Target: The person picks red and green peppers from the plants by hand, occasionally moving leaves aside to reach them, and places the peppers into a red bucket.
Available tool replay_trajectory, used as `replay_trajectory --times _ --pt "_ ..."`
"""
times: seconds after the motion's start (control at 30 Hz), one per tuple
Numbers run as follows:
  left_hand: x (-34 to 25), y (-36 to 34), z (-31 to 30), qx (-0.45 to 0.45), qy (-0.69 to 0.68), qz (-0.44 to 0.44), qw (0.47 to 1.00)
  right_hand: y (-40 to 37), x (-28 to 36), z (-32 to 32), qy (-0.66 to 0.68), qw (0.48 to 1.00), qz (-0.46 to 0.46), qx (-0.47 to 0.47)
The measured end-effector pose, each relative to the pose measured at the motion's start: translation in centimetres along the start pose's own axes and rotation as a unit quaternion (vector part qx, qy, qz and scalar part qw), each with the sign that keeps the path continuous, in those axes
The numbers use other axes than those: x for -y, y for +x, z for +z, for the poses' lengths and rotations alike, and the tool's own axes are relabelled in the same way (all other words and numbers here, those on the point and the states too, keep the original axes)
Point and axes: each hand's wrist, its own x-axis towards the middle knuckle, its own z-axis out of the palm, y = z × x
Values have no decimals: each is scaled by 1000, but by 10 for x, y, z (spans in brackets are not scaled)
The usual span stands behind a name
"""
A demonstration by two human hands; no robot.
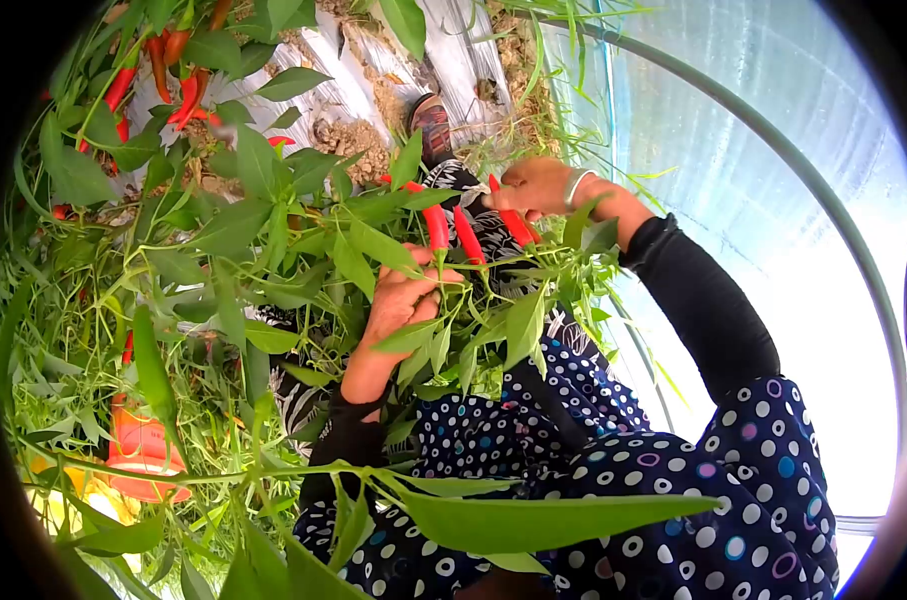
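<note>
The red chili (514, 224) that I am watching stands on the chili plant (273, 230) at the middle of the view, right of two more chilies (437, 226) on the same plant. The right hand (535, 185) comes in from the right and its fingers are pinched on the upper end of that red chili. A pale bracelet (576, 186) sits on the wrist, just above the black sleeve (703, 300).

Lower and to the left, the left hand (401, 300) reaches up into the foliage, palm turned towards me. Its fingers are curled round a leafy branch (473, 268) just below the two chilies, and the thumb lies near the base of the nearer one. Leaves cover part of this grip, so I cannot see exactly how much stem it encloses.

Close to the camera at the bottom hangs dark polka-dot clothing (613, 470), with one long leaf (533, 520) lying across it. Beyond the hands a shoe (433, 125) rests on the soil next to the silver mulch film (348, 85).

At the upper left another cluster of ripe chilies (183, 95) hangs among the leaves. At the lower left an orange bucket (141, 452) stands half hidden by stems. On the right a curved hoop pipe (793, 165) runs along the translucent plastic wall (773, 90).
</note>
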Motion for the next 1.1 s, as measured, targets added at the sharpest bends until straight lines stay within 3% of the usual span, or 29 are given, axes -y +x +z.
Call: replay_trajectory --times 0.07,0.13,0.17,0.2,0.23,0.27,0.37,0.47,0.6,0.7,0.73,0.77,0.83,0.9,0.93,1.0,1.03,1.1 --pt "5 0 2 -7 3 -6 1000 0 -1 17 -33 999 34 24" --pt "4 4 -2 3 -8 -3 1000 -6 -4 31 236 971 -14 32" --pt "4 7 -2 12 -19 3 1000 -4 -10 33 237 971 -9 30" --pt "7 9 -1 13 -73 -17 997 -7 -15 35 409 910 -32 65" --pt "12 9 1 18 -81 -13 996 -11 -20 32 567 816 -57 93" --pt "19 7 3 11 -80 -9 997 -21 -26 28 642 759 -75 81" --pt "14 9 3 -14 -88 2 996 -74 -30 18 730 659 -176 -44" --pt "15 13 3 -22 -21 38 999 -109 -72 1 755 592 -279 -36" --pt "26 15 6 -5 -31 79 996 -132 -95 -22 703 635 -312 -77" --pt "18 15 5 4 -42 40 998 -114 -57 -38 661 714 -215 -82" --pt "16 15 5 5 -43 36 998 -98 -40 -41 594 776 -208 -48" --pt "16 14 5 6 -37 31 999 -82 -19 -37 481 860 -120 -119" --pt "16 14 6 -2 -37 49 998 -34 0 -15 341 934 -67 -85" --pt "20 12 6 -1 -41 51 998 15 2 10 101 994 10 -44" --pt "22 12 6 -3 -30 61 998 37 2 23 -51 998 34 2" --pt "21 12 6 -11 -18 73 997 53 -11 46 122 981 85 127" --pt "21 12 6 -14 -16 72 997 54 -15 57 184 970 103 124" --pt "18 10 6 -21 -41 39 998 51 -28 67 281 946 2 163"
